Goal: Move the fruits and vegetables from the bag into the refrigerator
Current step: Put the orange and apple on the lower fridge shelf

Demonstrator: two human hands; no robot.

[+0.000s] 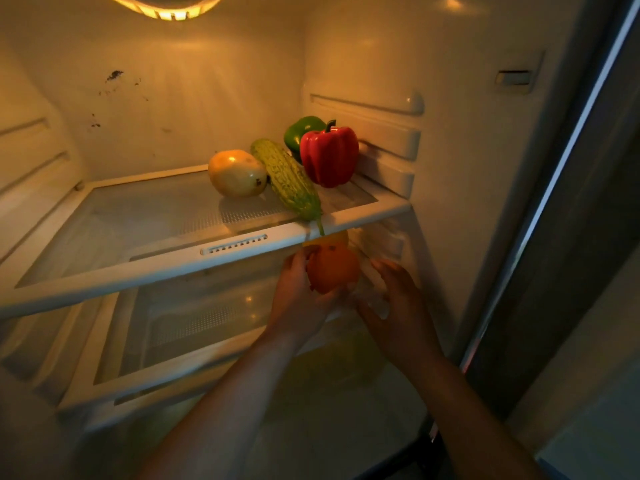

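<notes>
I look into the open refrigerator. On the upper glass shelf lie a yellow round fruit, a bumpy green gourd, a red bell pepper and a green bell pepper behind it. Just under that shelf's front right corner my left hand grips an orange. A yellow fruit shows partly behind the orange. My right hand hovers beside the orange with fingers spread, holding nothing. The bag is out of view.
A second glass shelf sits below, with a drawer area under it. Shelf rails line the right inner wall. The fridge's dark door edge runs along the right. A lamp glows at the top.
</notes>
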